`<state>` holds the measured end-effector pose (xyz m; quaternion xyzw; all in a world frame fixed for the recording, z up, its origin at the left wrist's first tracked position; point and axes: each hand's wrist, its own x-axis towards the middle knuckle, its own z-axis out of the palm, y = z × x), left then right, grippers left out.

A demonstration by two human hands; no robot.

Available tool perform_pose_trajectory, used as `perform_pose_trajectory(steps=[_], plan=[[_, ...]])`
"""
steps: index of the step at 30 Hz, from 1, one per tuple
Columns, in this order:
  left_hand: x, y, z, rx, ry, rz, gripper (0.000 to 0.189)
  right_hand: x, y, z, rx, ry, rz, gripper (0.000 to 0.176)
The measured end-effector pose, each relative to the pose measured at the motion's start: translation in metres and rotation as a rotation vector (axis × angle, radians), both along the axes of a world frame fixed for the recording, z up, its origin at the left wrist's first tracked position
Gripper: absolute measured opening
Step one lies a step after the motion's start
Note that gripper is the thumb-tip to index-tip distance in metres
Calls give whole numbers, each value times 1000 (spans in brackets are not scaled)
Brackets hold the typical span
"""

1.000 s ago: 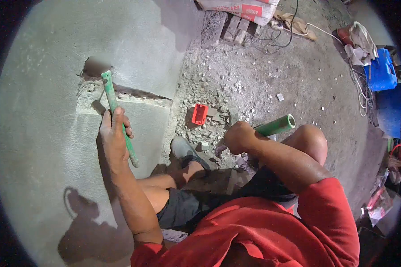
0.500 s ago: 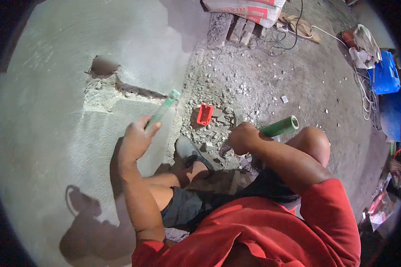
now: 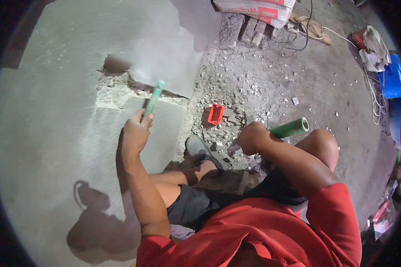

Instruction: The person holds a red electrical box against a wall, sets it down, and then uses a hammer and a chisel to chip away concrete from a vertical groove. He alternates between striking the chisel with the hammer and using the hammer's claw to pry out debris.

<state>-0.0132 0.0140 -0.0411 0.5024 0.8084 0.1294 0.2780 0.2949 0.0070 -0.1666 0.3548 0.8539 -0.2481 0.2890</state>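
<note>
My left hand (image 3: 137,135) is wrapped round a slim green chisel (image 3: 154,99), which points up in front of the grey wall. Its far end overlaps the chipped groove (image 3: 173,95) in this view. A broken patch (image 3: 112,92) lies left of the groove, below a dark hole (image 3: 116,64). My right hand (image 3: 252,139) is closed round a thick green tubular handle (image 3: 290,128), whose hollow end points right. The handle's other end is hidden by the hand. A red electrical box (image 3: 216,114) lies on the rubble between both hands.
Broken plaster (image 3: 214,84) covers the floor along the wall. My shoe (image 3: 196,146) stands close to the wall base. A printed sack (image 3: 258,10) rests on blocks (image 3: 253,31) at the back, beside sandals (image 3: 312,27). White cable (image 3: 373,95) and a blue container (image 3: 393,79) are at right.
The chisel has swung left and more upright, its far end moving from the groove's right end towards its middle. My right hand keeps its grip. The whole view has shifted slightly.
</note>
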Motion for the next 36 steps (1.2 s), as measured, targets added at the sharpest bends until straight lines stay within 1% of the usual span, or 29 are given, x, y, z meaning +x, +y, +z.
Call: perform_pose_trajectory(steps=[1,3,4,6,7,9,10,12,16,18,20,22,24,26,27,28,29,31,32,34,35,36], plan=[[2,-1,6,1,7,1,30,1,1,1,-5,0,-11,25],[4,-4,14,227,-97,75,29,1,1,-2,-17,-12,-10,25],[6,-5,15,232,-92,80,29,1,1,-1,-13,-8,-5,25],[11,-8,16,316,-188,195,31,1,1,3,-14,-49,-27,25],[11,-8,15,324,-184,202,31,1,1,2,-7,-46,-18,25],[9,-8,9,353,6,109,35,2,0,-3,37,-30,65,22],[11,-11,13,358,10,115,35,2,-1,-4,42,-27,71,22],[16,-17,25,421,100,67,37,0,0,-4,16,-67,43,22],[7,-19,17,460,149,103,40,-2,1,1,-4,-82,52,21],[1,-13,8,359,148,203,41,0,0,-5,16,-55,1,21],[1,-12,8,327,133,235,39,1,0,-5,10,-44,18,24],[11,-14,11,395,340,112,36,0,1,-3,5,-34,29,26],[18,-15,15,426,374,114,33,-1,0,0,24,-43,15,23],[16,-15,14,559,269,145,32,-2,2,1,14,-43,22,24],[14,-13,14,560,270,155,32,-2,3,2,4,-40,34,25],[13,-10,14,472,109,216,31,-1,6,5,12,-41,49,25],[11,-8,16,387,-54,278,31,1,10,11,-11,13,42,25],[10,-8,16,398,-59,276,32,3,21,22,-43,95,46,30],[10,-8,15,398,-66,256,32,4,26,31,-19,84,73,30],[6,-9,14,474,-89,285,32,6,32,54,-25,275,-75,34],[6,-9,16,492,-56,239,31,4,35,64,-29,354,-122,32],[6,-9,17,504,-23,192,30,1,38,77,-9,333,-90,32]])
